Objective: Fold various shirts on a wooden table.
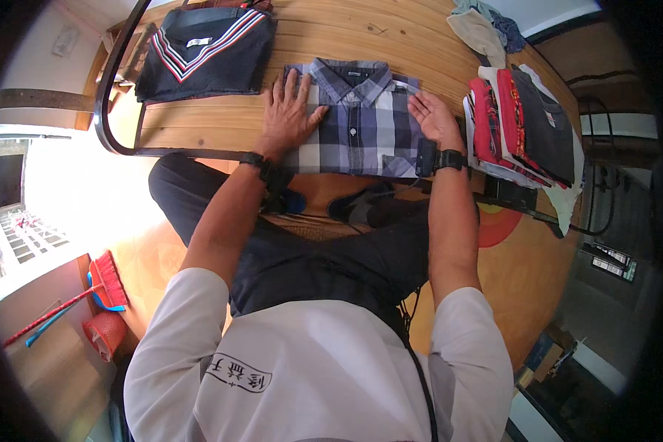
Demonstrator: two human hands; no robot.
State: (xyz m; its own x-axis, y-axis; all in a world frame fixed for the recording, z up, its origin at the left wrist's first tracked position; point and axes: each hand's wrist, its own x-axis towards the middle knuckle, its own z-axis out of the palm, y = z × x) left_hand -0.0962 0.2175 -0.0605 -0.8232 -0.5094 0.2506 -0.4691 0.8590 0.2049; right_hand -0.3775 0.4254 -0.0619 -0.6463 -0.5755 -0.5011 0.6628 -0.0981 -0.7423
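A checked, collared shirt (355, 124) in blue, grey and white lies folded before me, its collar away from me and its buttoned front up. My left hand (291, 113) rests flat on the shirt's left side, fingers spread and pointing at the far edge. At the right edge, my right hand (435, 119) is turned partly on its side, fingertips touching the cloth near the shoulder. Neither hand grips anything. Both wrists wear dark straps, and the right one carries a small black device (426, 157).
A dark folded garment with a striped V-neck (215, 50) lies on the wooden table (199, 124) at the left. A stack of folded clothes (522, 127) stands close to my right hand. More loose cloth (483, 33) lies at the back right. A black metal rail (106, 110) borders the table.
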